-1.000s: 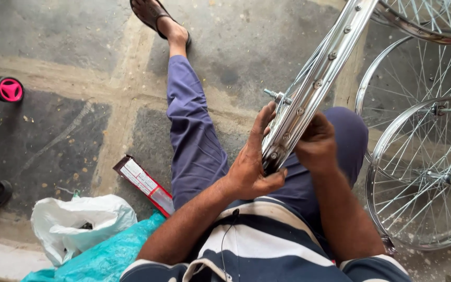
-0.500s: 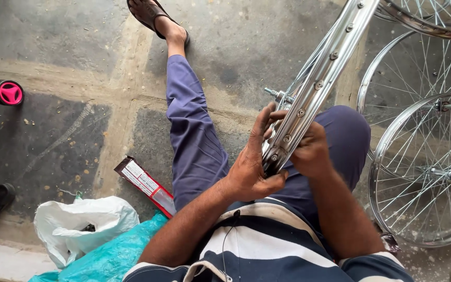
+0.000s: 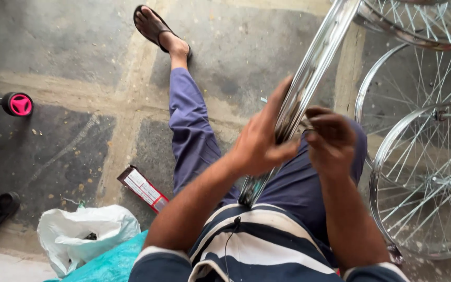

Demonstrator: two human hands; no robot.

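You are bracing the shiny wheel rim (image 3: 317, 68) edge-up across your lap, your left hand (image 3: 259, 143) wrapping its grip around it to steady it while your right hand (image 3: 330, 141) is pinching, apparently, something small at its inner side.

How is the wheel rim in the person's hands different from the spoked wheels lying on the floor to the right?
The held rim is tilted up on edge across the lap; the spoked wheels lie flat on the floor. The left hand and right hand grip the rim; the wheels are untouched. Both are shiny metal.
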